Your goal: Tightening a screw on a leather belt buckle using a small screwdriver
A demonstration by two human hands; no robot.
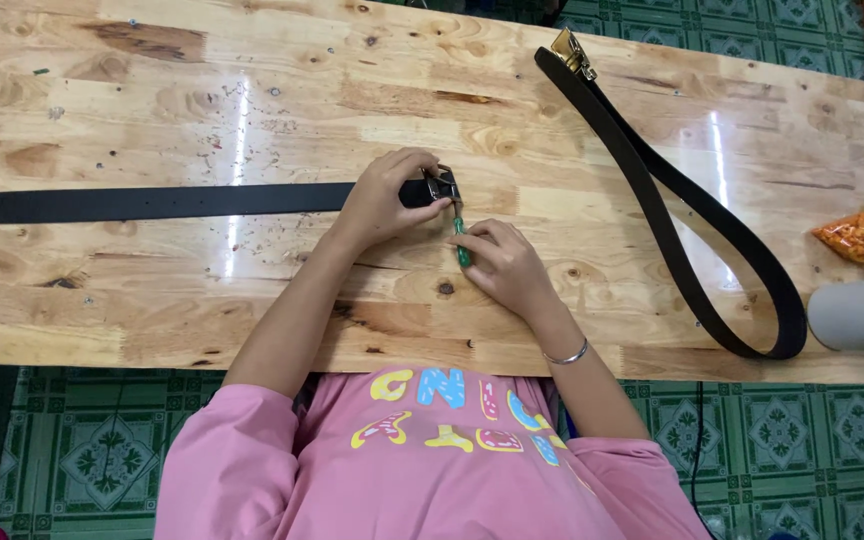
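Left hand (pixel 384 200) fingers clamp the black belt (pixel 152 203) at its metal buckle (pixel 441 186). Right hand (pixel 505 265) fingers grip a green screwdriver (pixel 461 243) just below the buckle. An orange snack packet (pixel 860 237) lies far right on the counter (pixel 252 300).

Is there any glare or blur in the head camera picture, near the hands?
Head view: two bright glare streaks lie on the varnished table, one crossing the black belt left of the left hand; the right hand and green screwdriver look sharp.

2nd black belt (pixel 692 210) looped right; orange snack bag (pixel 860 236); white cylinder (pixel 860 313).
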